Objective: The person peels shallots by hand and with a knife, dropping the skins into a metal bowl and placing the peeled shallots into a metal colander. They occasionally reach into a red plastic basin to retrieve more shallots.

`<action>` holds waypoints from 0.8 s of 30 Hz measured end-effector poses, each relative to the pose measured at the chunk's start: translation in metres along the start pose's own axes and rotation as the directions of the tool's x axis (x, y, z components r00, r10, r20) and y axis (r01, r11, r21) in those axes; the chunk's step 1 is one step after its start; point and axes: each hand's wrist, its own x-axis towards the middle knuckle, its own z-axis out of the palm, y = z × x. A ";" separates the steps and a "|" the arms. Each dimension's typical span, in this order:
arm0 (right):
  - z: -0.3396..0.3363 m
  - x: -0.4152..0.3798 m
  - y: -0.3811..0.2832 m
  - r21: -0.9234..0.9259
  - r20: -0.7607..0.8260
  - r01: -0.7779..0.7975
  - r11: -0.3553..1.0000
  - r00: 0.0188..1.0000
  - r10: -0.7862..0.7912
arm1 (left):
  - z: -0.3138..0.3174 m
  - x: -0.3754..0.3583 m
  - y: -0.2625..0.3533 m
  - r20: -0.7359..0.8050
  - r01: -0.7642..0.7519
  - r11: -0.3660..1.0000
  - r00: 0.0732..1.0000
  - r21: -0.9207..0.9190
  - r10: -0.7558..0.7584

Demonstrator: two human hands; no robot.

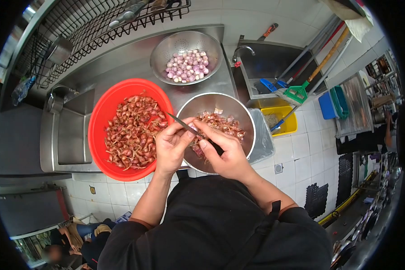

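My right hand (225,150) is closed around the dark handle of a small knife (183,123), whose blade points up and to the left. Pinched in the fingertips of my left hand (172,146) is a pale shallot (193,128), close against the blade and partly hidden by fingers. Both hands are over the near left part of a steel bowl (252,135) holding reddish-brown skins (222,123). To the left, a red basin (96,135) holds many unpeeled shallots (132,135). Behind, a perforated steel colander (159,51) contains peeled pinkish-white shallots (187,65).
The basin and bowls stand on a steel counter (175,95) between a left sink (74,135) and a right sink (274,60). A wire rack (108,27) hangs above. Right are a yellow bin (285,128) and long-handled brushes (297,93). Other people (83,234) are at lower left.
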 end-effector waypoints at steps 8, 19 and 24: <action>-0.006 0.003 0.005 0.055 0.062 -0.149 0.987 0.987 0.146 | -0.003 0.000 -0.002 0.017 0.004 0.997 1.000 -0.075 -0.003; -0.009 -0.002 0.002 0.036 0.052 -0.126 0.991 0.991 0.124 | 0.000 0.003 -0.009 -0.034 0.016 0.963 0.999 -0.268 -0.026; 0.001 -0.004 0.006 -0.048 0.019 0.061 0.997 0.998 -0.061 | 0.002 0.003 -0.011 -0.094 -0.079 0.990 0.993 -0.118 0.068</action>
